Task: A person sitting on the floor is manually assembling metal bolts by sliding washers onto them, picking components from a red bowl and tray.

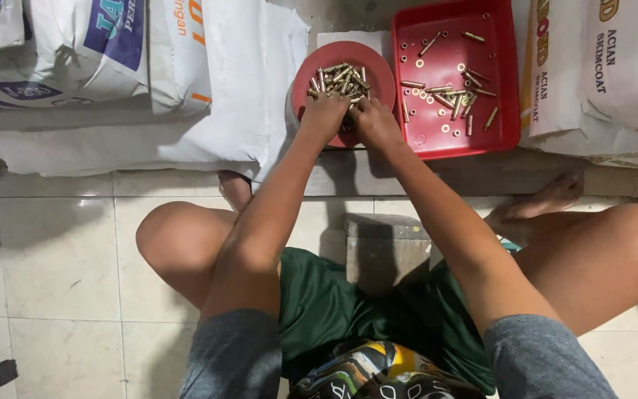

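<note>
Fingers (334, 111) among slim brass pins (340, 78)

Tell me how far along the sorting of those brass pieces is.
Looks done: scattered brass pins and small rings lie in the red square tray. In hand: the left hand and right hand both rest in the round red dish, at the edge of its pile of brass pins. Left: that pile looks sizeable, so a good share seems unhandled.

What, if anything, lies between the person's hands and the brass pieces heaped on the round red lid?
Nothing visible: the left hand and right hand already rest at the brass pieces on the round red lid.
</note>
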